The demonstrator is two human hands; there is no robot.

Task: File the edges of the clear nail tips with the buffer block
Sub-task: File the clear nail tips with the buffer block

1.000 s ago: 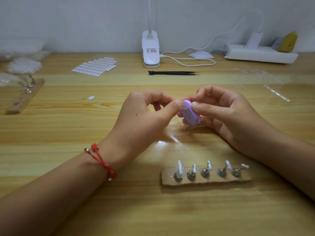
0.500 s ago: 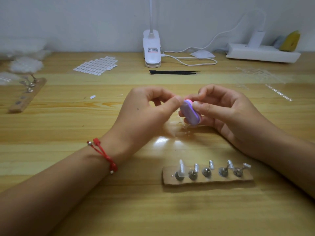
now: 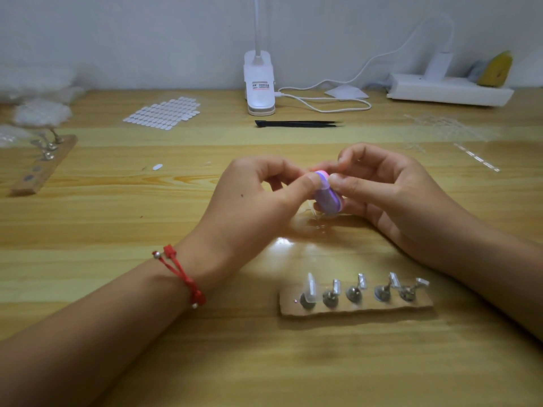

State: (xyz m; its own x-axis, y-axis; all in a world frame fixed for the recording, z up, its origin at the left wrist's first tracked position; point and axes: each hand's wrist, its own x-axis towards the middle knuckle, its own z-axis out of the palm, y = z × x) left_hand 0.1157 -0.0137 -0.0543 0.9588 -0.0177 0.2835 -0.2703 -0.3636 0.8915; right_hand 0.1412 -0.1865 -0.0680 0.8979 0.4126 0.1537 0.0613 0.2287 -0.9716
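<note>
Buffer block [image 3: 327, 198]: purple with a pink end, held between the fingers of both hands, just above the table.
Wall [image 3: 117, 39]: plain and pale, far behind the fingers.
Table [image 3: 117, 224]: yellow wood with stripes, under the fingers.
Right hand [image 3: 390, 189]: fingers and thumb curled tight round the block.
Left hand [image 3: 255, 198]: fingers curled, thumb tip pressed on the block's top. I cannot tell if it pinches a nail tip.
Power strip [image 3: 449, 91]: white, far past the right fingers, by the wall.
Lamp clip [image 3: 260, 83]: white, far past the fingers.
Card strip [image 3: 355, 306]: brown, on the near side of the fingers, with five little metal stands.
Tweezers [image 3: 296, 123]: black, lying flat beyond the fingers.
</note>
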